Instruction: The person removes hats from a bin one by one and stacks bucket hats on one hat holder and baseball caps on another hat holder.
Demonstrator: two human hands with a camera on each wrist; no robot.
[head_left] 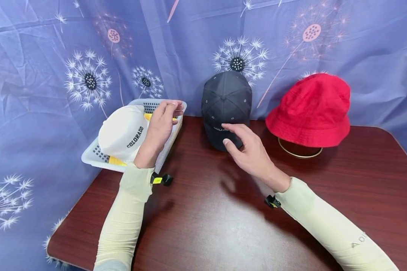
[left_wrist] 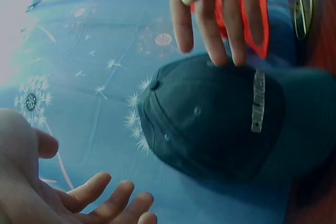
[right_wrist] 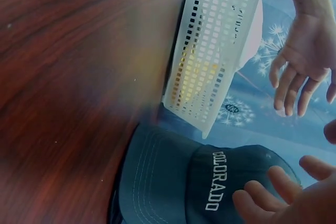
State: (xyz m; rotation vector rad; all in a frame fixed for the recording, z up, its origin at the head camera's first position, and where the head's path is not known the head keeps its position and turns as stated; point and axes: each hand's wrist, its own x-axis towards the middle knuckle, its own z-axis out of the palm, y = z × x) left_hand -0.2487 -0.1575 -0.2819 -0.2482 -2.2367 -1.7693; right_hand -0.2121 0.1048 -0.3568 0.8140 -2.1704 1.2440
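A black baseball cap (head_left: 225,96) with white COLORADO lettering stands upright at the back of the table, its brim toward me. My right hand (head_left: 252,150) hovers at the front right of this cap, fingers spread and holding nothing; whether a fingertip touches it I cannot tell. To the left, a white cap (head_left: 120,130) lettered COLORADO lies in a pale plastic basket (head_left: 110,163). Raised over the basket's right side, my left hand (head_left: 161,126) has loose fingers and an empty palm. The left wrist view shows both hands apart, with the black cap (left_wrist: 210,119) between them.
A red bucket hat (head_left: 312,109) sits at the back right on a stand with a gold ring base (head_left: 300,155). Something yellow (head_left: 117,161) lies under the white cap in the basket. A blue dandelion-print curtain (head_left: 190,45) hangs right behind the table (head_left: 203,226).
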